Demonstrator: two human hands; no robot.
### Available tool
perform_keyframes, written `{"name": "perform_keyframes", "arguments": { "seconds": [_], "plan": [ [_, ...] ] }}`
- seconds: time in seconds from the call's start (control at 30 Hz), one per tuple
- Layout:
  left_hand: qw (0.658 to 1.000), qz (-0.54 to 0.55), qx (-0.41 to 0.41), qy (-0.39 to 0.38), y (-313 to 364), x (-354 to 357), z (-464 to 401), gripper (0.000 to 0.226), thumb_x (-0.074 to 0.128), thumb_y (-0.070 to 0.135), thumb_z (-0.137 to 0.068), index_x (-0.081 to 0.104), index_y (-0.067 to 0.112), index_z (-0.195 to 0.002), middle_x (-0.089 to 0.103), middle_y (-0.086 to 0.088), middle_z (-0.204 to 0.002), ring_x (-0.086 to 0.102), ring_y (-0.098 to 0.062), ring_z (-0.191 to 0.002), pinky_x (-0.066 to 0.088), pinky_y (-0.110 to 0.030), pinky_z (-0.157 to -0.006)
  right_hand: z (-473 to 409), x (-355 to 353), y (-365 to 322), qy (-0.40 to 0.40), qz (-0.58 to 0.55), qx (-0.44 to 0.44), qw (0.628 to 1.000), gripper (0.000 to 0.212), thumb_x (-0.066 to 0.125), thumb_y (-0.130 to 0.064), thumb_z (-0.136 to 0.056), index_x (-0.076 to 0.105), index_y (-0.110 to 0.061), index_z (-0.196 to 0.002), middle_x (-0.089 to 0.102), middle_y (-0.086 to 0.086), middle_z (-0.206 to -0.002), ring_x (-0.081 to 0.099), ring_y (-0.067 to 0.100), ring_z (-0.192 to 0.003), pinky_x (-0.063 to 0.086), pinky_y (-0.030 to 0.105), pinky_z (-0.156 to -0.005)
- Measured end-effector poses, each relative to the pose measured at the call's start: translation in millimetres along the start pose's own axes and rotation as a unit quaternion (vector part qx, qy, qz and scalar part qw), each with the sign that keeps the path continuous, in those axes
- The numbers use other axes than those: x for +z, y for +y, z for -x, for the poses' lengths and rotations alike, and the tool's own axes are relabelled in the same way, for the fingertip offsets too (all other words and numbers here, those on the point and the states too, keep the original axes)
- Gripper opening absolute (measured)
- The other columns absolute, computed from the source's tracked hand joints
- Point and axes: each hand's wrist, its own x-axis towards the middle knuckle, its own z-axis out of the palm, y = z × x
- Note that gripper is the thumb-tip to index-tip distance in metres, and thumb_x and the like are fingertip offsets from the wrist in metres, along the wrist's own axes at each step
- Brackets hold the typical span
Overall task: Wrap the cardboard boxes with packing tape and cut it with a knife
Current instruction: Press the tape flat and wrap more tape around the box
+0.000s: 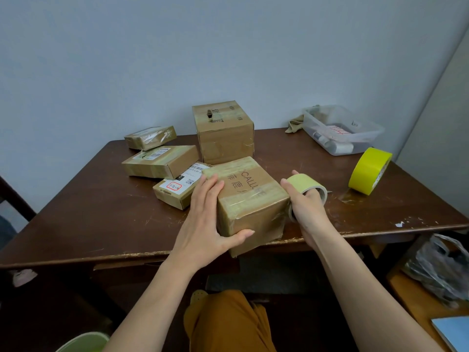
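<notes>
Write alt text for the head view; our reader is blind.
A person's left hand steadies a cardboard box at the table edge while the right hand holds a tape roll against its side. Other boxes lie behind.

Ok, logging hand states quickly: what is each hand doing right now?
Left hand: open, pressed against the cardboard box.
Right hand: gripping the tape roll.
</notes>
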Motion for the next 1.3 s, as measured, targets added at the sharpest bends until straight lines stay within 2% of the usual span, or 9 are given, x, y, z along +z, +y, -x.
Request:
{"name": "perform_keyframes", "arguments": {
  "seconds": [0.1, 0.2, 0.3, 0.43, 0.73, 0.9, 1.03, 1.13, 1.3],
  "plan": [
    [0.996, -0.04, 0.082, 0.003, 10, -9, -2, 0.106, 0.057, 0.077, -0.075, 0.013, 0.024, -0.156, 0.003, 0.019, -0.162, -0.002, -0.003, -0.151, 0.013, -0.03, -0.119, 1, 1, 0, 0.005, 0.0, -0.002, 1.0, 0.062, 0.064, -0.038, -0.095, 0.037, -0.036, -0.15, 0.052, -0.001, -0.132, 0.05, 0.018, -0.122, 0.046, 0.039, -0.104],
    [0.983, -0.063, 0.169, 0.036, 20, -6, -1, 0.082, 0.059, 0.06, -0.087, 0.039, 0.01, -0.15, 0.034, -0.001, -0.158, 0.023, -0.012, -0.149, 0.014, -0.029, -0.123, 3, 3, 1, 0.009, 0.0, -0.009, 1.0, 0.062, 0.064, -0.039, -0.095, 0.037, -0.034, -0.15, 0.054, -0.001, -0.128, 0.052, 0.017, -0.118, 0.047, 0.036, -0.099],
    [0.978, -0.067, 0.169, 0.105, 28, 3, 1, 0.053, 0.064, 0.041, -0.089, 0.061, 0.007, -0.131, 0.06, -0.006, -0.136, 0.048, -0.016, -0.134, 0.031, -0.034, -0.118, 4, 5, 3, 0.008, 0.006, -0.023, 1.0, 0.061, 0.063, -0.039, -0.095, 0.038, -0.033, -0.15, 0.055, -0.002, -0.125, 0.053, 0.014, -0.115, 0.046, 0.032, -0.093],
    [0.982, -0.063, 0.137, 0.112, 33, 3, -1, 0.041, 0.079, 0.024, -0.082, 0.07, 0.011, -0.12, 0.068, -0.004, -0.124, 0.061, -0.014, -0.121, 0.045, -0.034, -0.106, 3, 5, 3, 0.013, 0.01, -0.022, 1.0, 0.06, 0.063, -0.038, -0.095, 0.039, -0.031, -0.149, 0.053, 0.0, -0.129, 0.051, 0.017, -0.12, 0.047, 0.034, -0.097],
    [0.97, -0.181, 0.157, -0.047, 58, -9, -17, 0.06, 0.072, 0.019, -0.088, 0.05, 0.012, -0.143, 0.048, -0.005, -0.147, 0.045, -0.016, -0.137, 0.03, -0.029, -0.114, 2, 3, -1, 0.0, 0.041, -0.027, 0.999, 0.055, 0.062, -0.038, -0.095, 0.042, -0.029, -0.146, 0.054, -0.012, -0.11, 0.051, 0.005, -0.1, 0.047, 0.032, -0.095],
    [0.964, -0.198, 0.162, -0.073, 57, -12, -23, 0.063, 0.06, 0.027, -0.096, 0.031, 0.023, -0.153, 0.03, 0.006, -0.159, 0.027, -0.006, -0.145, 0.011, -0.018, -0.112, 2, 3, -4, -0.006, 0.051, -0.035, 0.998, 0.053, 0.062, -0.037, -0.096, 0.043, -0.027, -0.144, 0.056, -0.009, -0.113, 0.051, 0.0, -0.096, 0.044, 0.021, -0.075],
    [0.956, -0.203, 0.174, -0.122, 53, -13, -33, 0.078, 0.059, 0.025, -0.096, 0.011, 0.029, -0.156, 0.01, 0.011, -0.163, 0.002, 0.003, -0.143, -0.008, -0.015, -0.111, 2, 3, -3, -0.006, 0.046, -0.047, 0.998, 0.055, 0.061, -0.034, -0.097, 0.042, -0.026, -0.147, 0.055, -0.003, -0.125, 0.053, 0.01, -0.11, 0.048, 0.028, -0.091],
    [0.947, -0.217, 0.19, -0.143, 51, -9, -39, 0.088, 0.059, 0.029, -0.096, -0.008, 0.034, -0.153, -0.001, 0.014, -0.162, -0.002, -0.002, -0.148, -0.001, -0.023, -0.117, 4, 3, -3, -0.01, 0.054, -0.052, 0.997, 0.053, 0.057, -0.032, -0.099, 0.041, -0.027, -0.149, 0.052, 0.0, -0.135, 0.051, 0.015, -0.121, 0.049, 0.033, -0.099],
    [0.96, -0.194, 0.187, -0.076, 50, 0, -36, 0.074, 0.059, 0.03, -0.098, 0.011, 0.031, -0.154, 0.017, 0.011, -0.16, 0.016, -0.006, -0.148, 0.013, -0.024, -0.114, 2, 4, -1, -0.018, 0.062, -0.061, 0.996, 0.051, 0.057, -0.034, -0.099, 0.042, -0.03, -0.147, 0.055, -0.001, -0.127, 0.053, 0.01, -0.113, 0.048, 0.023, -0.083]
  ]
}}
